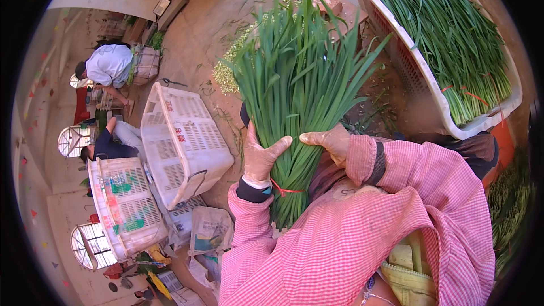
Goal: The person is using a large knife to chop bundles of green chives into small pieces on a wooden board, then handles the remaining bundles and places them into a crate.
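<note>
A thick bundle of garlic chives (297, 89) stands before my chest, its leaf tips fanned out away from me. My left hand (264, 153), in a thin clear glove, grips the left side of the bundle. On the opposite side my right hand (330, 142), gloved likewise, holds it too. Both thumbs press on the front leaves, a small gap between them. Below the hands, a red tie (287, 190) circles the bundle near the end by my body. The fingers behind the leaves are hidden.
At the right, a white plastic crate (399, 36) holds tied bundles of chives (442, 38). Two white crates (191, 136) (127, 204) stand to the left, beside a printed sack (211, 229). Pale trimmings (227, 72) litter the floor. Two people (108, 66) (114, 140) work farther off.
</note>
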The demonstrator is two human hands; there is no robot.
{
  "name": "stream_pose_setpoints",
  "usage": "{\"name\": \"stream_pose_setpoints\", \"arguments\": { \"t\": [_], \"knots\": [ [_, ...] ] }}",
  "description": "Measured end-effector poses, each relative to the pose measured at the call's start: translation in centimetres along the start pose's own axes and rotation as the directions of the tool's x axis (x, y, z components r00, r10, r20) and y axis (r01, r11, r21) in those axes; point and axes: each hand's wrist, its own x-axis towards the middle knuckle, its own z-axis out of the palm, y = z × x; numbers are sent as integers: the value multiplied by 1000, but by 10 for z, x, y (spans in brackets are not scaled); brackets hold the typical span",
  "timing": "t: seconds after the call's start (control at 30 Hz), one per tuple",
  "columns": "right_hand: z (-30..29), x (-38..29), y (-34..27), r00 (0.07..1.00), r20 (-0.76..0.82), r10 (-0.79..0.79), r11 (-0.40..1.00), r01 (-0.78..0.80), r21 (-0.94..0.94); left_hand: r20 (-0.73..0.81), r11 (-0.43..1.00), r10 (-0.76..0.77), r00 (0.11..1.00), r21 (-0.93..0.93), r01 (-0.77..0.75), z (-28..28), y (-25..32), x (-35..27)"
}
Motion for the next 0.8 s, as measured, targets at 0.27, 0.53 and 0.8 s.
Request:
{"name": "stream_pose_setpoints", "arguments": {
  "t": [0.27,0.53,0.8],
  "knots": [
    [-13,-2,5,949,-120,292,944,-266,196,-161,931,-111,981,-363,46,-19,-23,-4],
    [-56,35,8,967,-161,200,978,-206,-20,-276,960,-38,961,-278,-42,-13,-31,-1],
    [-2,-2,-80,406,366,-837,22,694,-719,-256,963,-13,967,-262,-56,-8,-26,1]
  ]
}}
